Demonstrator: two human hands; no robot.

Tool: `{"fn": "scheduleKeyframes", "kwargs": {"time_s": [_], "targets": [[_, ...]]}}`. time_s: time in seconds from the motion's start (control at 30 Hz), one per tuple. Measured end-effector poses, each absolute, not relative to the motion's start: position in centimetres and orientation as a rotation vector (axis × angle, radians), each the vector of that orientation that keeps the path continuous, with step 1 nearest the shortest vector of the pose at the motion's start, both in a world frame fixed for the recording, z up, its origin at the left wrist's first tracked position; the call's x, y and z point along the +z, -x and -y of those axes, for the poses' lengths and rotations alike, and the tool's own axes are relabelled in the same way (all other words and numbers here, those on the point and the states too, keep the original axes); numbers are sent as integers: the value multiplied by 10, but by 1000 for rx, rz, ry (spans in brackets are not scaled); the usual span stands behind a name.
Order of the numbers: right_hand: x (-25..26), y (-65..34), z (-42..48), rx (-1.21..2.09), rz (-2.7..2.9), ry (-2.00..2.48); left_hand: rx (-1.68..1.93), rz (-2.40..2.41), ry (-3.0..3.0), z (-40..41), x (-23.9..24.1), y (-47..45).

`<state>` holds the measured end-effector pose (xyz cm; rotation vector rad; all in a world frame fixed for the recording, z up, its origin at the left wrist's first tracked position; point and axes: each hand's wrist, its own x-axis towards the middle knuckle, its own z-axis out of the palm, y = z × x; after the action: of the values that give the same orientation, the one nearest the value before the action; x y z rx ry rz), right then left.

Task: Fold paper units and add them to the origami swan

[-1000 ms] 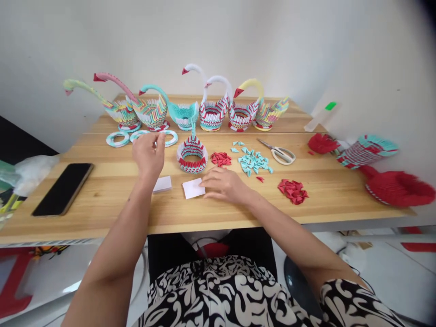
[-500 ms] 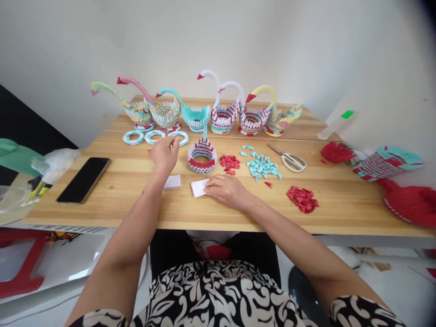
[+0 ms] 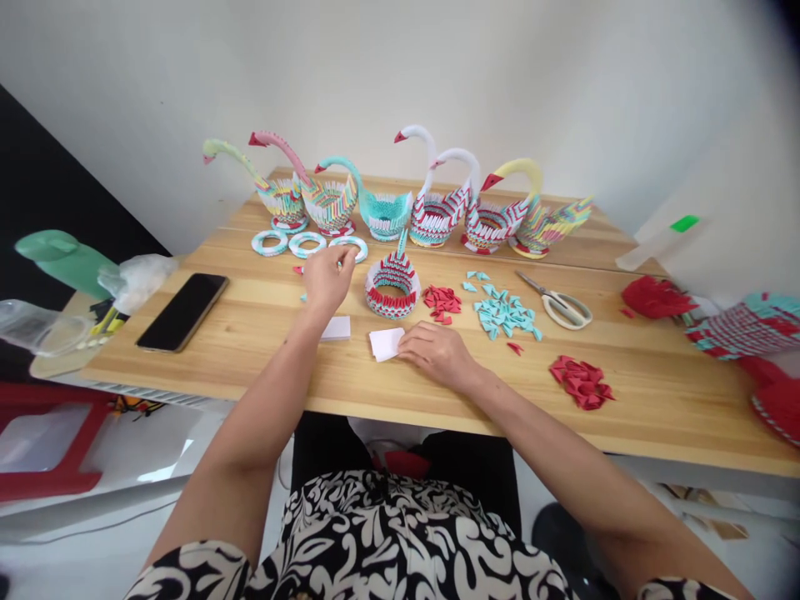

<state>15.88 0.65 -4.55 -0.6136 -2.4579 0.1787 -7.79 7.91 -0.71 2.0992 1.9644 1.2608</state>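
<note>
My left hand reaches forward over the wooden table, fingers curled and pinched together right beside a teal-and-white paper ring; what they pinch is hidden. My right hand lies flat with its fingertips on the edge of a small white paper slip. A second white slip lies under my left wrist. Between the hands stands a half-built round origami base in red, white and teal.
Several modular origami swans line the back edge, with two more rings in front. Red folded pieces, teal pieces, scissors and another red pile lie right. A phone lies left.
The view has swung left and tilted. My left hand has closed its raised fingers and lowered them beside the ring. My right hand stays on the white slip.
</note>
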Motion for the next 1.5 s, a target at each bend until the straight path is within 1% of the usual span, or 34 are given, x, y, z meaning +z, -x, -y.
{"fn": "scheduleKeyframes", "kwargs": {"time_s": [0.2, 0.4, 1.07, 1.2, 1.3, 1.4, 1.5], "targets": [[-45, -158, -6, 276, 2476, 695, 1291, -1967, -2060, -79, -6, 79], [-45, -159, -7, 325, 2463, 682, 1236, -1964, -2045, -78, -6, 78], [-47, -159, -7, 322, 2436, 631, 1375, -1853, -1995, -83, -15, 78], [-46, -160, -7, 318, 2447, 605, 1409, -1858, -1968, -84, -8, 80], [-45, -160, -6, 317, 2451, 603, 1531, -1789, -1911, -64, 8, 79], [-45, -160, -6, 316, 2462, 605, 1686, -1624, -1936, -20, 17, 70], [-44, -162, -7, 315, 2449, 622, 1623, -1451, -2095, 27, 6, 56]]}}
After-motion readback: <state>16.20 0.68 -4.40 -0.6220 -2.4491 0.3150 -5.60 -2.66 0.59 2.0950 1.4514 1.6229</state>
